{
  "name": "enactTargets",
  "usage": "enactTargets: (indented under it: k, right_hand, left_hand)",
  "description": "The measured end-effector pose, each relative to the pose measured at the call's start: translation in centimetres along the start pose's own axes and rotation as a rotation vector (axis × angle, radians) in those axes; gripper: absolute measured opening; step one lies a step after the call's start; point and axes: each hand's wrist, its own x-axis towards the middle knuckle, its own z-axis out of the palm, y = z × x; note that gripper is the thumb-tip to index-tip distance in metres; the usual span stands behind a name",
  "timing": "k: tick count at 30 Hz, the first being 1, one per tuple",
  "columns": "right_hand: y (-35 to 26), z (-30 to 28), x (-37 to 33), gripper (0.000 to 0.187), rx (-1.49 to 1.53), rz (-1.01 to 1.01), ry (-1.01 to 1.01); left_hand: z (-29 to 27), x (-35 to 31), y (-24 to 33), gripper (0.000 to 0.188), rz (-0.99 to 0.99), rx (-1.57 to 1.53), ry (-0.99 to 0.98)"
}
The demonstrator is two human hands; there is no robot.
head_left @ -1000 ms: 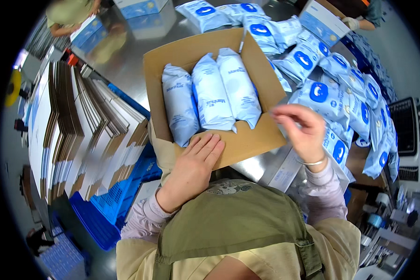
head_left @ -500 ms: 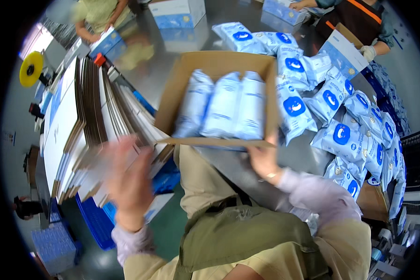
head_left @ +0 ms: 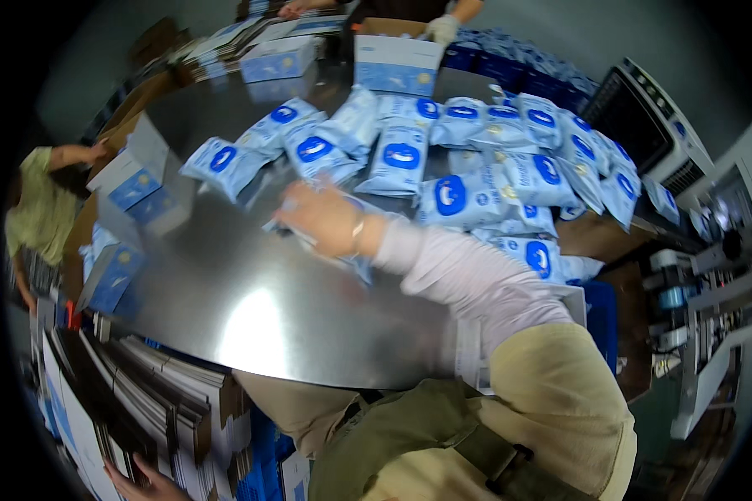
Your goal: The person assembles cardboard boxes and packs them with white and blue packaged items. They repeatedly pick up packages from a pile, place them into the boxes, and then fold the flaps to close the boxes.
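Over the middle of the metal table, my right hand (head_left: 330, 221) is closed around a pale blue soft pack (head_left: 359, 265), which looks like a pack of wipes. Motion smears the hand, and much of the pack is hidden beneath it. At the lower left, my left hand (head_left: 142, 482) touches the stack of flat folded cartons (head_left: 154, 401) with its fingers apart. Several more wipes packs (head_left: 401, 159), each with a dark blue label, lie in a pile beyond and to the right of my right hand. An open carton (head_left: 113, 275) with packs inside stands on the left.
Another blue-and-white carton (head_left: 138, 179) stands at the table's left edge, near a person in yellow-green. Across the metal table (head_left: 200, 292), a gloved hand (head_left: 443, 31) holds an open carton (head_left: 397, 67). Machinery (head_left: 710, 292) stands to the right; a blue bin (head_left: 600, 321) is below the pile.
The view has swung to the right. The carton with three packs is no longer before me. My right hand left it for a pack; my left hand moved down to the flat cartons.
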Motion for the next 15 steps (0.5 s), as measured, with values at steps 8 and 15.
enactTargets:
  k: [8,15]
  right_hand:
    - [13.4,-1.8,-19.3,0.099,-0.342,0.710,-0.460]
    - [10.0,-3.7,-24.3,0.082,-0.377,0.762,-0.362]
  left_hand:
    - [-1.9,-5.5,34.6,0.062,1.270,-1.544,-0.946]
    - [-4.1,-8.1,39.2,0.047,1.687,-1.349,-0.959]
